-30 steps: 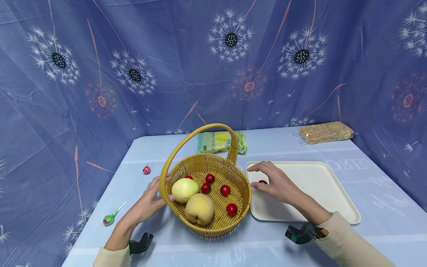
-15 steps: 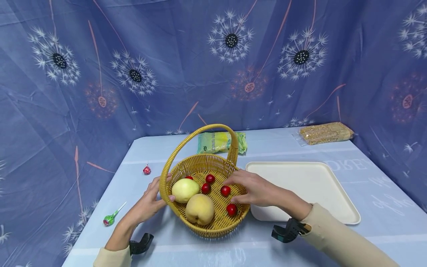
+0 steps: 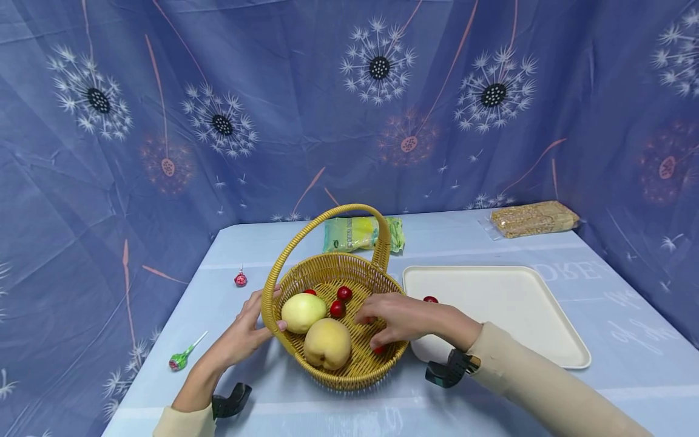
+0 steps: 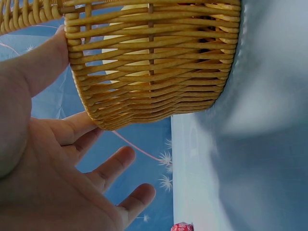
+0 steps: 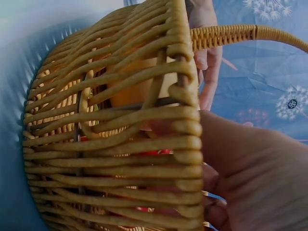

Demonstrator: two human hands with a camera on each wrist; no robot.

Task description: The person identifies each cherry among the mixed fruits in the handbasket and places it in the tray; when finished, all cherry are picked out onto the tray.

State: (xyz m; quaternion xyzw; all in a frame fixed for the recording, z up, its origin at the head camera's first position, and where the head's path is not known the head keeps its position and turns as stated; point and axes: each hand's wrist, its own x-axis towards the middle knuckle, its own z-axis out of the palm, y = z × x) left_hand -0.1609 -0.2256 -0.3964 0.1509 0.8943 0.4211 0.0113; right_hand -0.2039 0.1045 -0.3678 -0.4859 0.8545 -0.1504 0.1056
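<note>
1. A yellow basket (image 3: 349,328) is seen in the middle of the blue table (image 3: 306,400), with its tall handle (image 3: 322,227) arching over the top.
2. The left rim of the basket is touched by the left hand (image 3: 246,331). The fingers are spread nearly straight, the thumb is laid over the rim, and nothing is gripped.
3. The right hand (image 3: 401,315) is placed over the basket's right rim, at about 3 o'clock, with its fingers curled down among the small red fruits (image 3: 344,293). It cannot be told whether a fruit is pinched.
4. A pale apple (image 3: 303,311) and a peach (image 3: 326,343) are packed at the left and front, so little free room is left inside the basket.
5. A white tray (image 3: 519,315) is set just beside the basket at 3 o'clock. One red fruit (image 3: 430,299) is seen near its left edge, and most of the tray is bare.
6. A second ago the right hand was over the tray. Now it has been moved left into the basket, and the red fruit has been left behind.
</note>
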